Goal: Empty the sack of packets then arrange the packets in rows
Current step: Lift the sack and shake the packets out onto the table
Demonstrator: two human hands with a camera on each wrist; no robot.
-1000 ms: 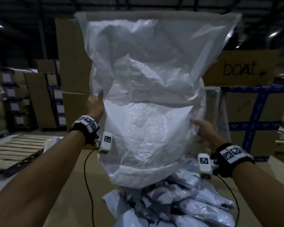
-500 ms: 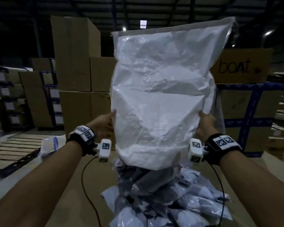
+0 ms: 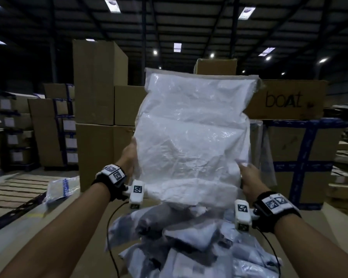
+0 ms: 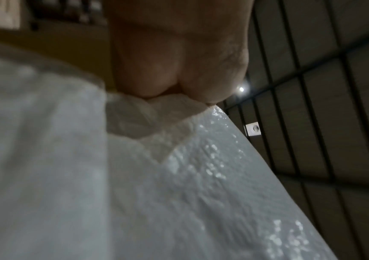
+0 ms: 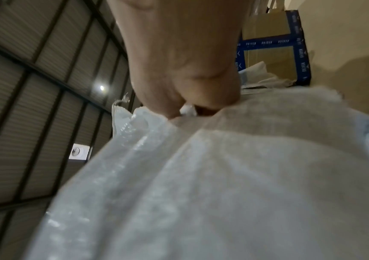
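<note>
A large white woven sack [image 3: 191,137] hangs upside down in front of me, its open mouth at the bottom. My left hand [image 3: 130,157] grips its left edge, fabric bunched under the hand [image 4: 174,73]. On the right edge, my right hand [image 3: 247,177] holds a fold of the sack [image 5: 223,176] in its curled fingers [image 5: 185,84]. Below the mouth lies a heap of grey and white packets [image 3: 189,243] on a brown cardboard surface [image 3: 84,237]. The sack [image 4: 134,184] fills most of the left wrist view.
Tall stacks of cardboard boxes [image 3: 98,83] stand behind, one marked "boat" [image 3: 283,100]. A wooden pallet [image 3: 10,189] lies at the left with a clear plastic bag [image 3: 61,187] beside it. Blue-taped boxes [image 3: 301,157] stand at the right. Black wrist cables [image 3: 109,233] trail over the packets.
The sack has dropped lower in view and shifted right, looking flatter. Both hands moved down its sides and came closer to its mouth. The packet heap below has grown.
</note>
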